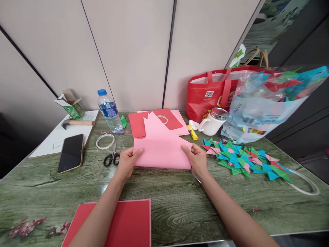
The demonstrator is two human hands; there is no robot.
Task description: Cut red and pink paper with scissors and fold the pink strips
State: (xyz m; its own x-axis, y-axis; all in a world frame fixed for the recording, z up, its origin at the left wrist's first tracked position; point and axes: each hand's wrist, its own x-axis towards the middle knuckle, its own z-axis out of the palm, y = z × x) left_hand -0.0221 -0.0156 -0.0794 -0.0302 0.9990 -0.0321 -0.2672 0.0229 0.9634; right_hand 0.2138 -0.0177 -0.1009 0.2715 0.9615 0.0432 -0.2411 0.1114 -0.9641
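Note:
A pink sheet of paper (162, 153), folded over with pointed layers sticking up behind, is held above the table between both hands. My left hand (127, 161) pinches its left edge, thumb on top. My right hand (197, 158) grips the right edge the same way. Behind it lie red paper (138, 127) and more pink paper (182, 128), with a white ring (162, 119) on top. Black-handled scissors (112, 156) rest beside my left hand. Under my left forearm is a stack of red paper (133, 223) with a pink edge.
On the left are a phone (71, 152), a hammer (79, 122), a small box (73, 108), a water bottle (110, 113) and a tape roll (105, 141). To the right are a glue stick (192, 133), a white mug (212, 124), folded paper pieces (241, 159), a plastic bag (262, 120) and a red bag (197, 96).

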